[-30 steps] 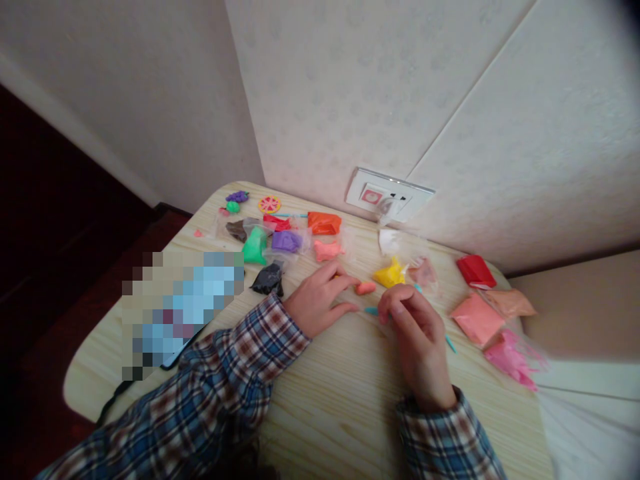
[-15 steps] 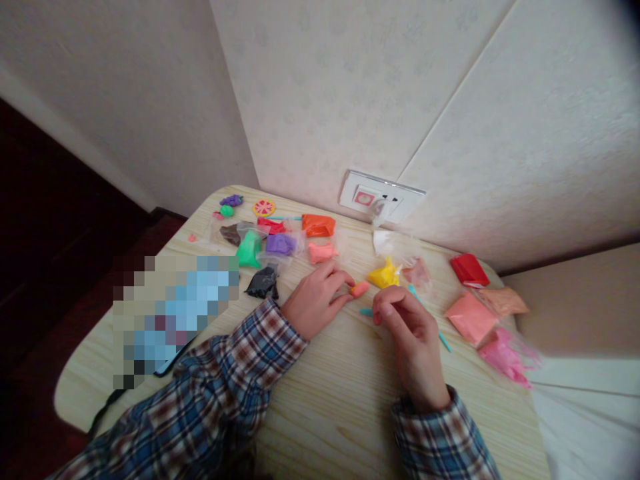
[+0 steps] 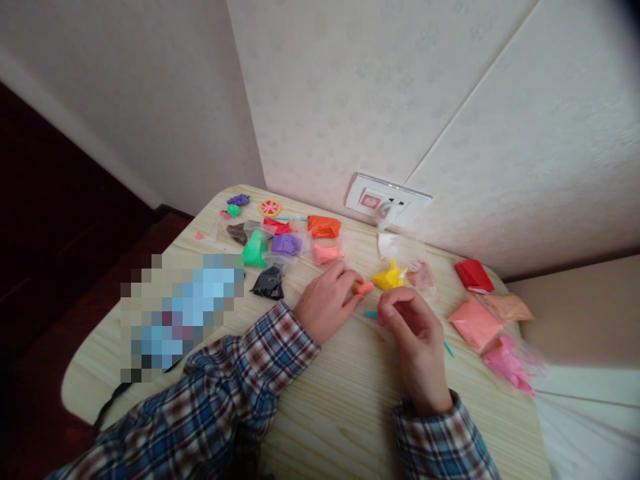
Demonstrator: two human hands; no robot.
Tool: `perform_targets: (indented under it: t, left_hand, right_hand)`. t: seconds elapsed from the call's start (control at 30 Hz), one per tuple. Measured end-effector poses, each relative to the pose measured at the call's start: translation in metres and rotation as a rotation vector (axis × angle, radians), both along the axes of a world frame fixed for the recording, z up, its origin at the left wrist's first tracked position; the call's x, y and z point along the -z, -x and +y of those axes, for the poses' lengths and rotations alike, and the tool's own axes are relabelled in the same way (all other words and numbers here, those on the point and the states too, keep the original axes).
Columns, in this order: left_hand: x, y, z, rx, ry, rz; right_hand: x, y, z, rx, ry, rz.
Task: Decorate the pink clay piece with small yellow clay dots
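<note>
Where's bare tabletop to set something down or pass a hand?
Biggest patch: near side of the table, between left sleeve and right sleeve. Smaller: right sleeve to pink bag. Crowded: back left, black bag to orange bag; right edge, red packet through coral bag to pink bag. Tight between left hand and right hand: small coral piece, teal tool.

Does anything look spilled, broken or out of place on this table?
Just one thing: a small pink bit lies loose near the left edge of the table, apart from the bags, like a stray scrap. I see no spill or damage.
</note>
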State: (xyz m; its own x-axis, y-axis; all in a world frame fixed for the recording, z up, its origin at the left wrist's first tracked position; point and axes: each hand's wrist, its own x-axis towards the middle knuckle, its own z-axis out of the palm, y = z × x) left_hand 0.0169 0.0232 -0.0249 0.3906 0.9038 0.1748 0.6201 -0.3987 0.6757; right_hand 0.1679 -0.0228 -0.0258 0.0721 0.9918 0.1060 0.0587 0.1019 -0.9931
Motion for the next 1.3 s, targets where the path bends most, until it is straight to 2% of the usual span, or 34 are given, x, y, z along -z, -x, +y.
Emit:
perform_targets:
  t: [0.4, 0.6, 0.87, 1.13, 1.3]
  left_hand:
    - [0.002, 0.013, -0.004, 0.088, -0.061, 0.000]
    - [0.003, 0.013, -0.003, 0.074, -0.049, 0.011]
    - [0.004, 0.013, -0.003, 0.032, -0.036, -0.003]
    - [0.000, 0.011, -0.004, 0.041, -0.046, -0.160]
    - [-0.007, 0.012, -0.004, 0.063, 0.005, -0.288]
  right_hand:
    - [0.000, -0.002, -0.001, 0.070, -0.044, -0.060]
    - [0.002, -0.001, 0.002, 0.133, -0.047, -0.046]
    - [0.001, 0.000, 0.001, 0.101, -0.019, -0.082]
    - [0.004, 0.000, 0.001, 0.100, -0.054, -0.108]
    - [0.003, 0.000, 0.003, 0.115, -0.117, -0.111]
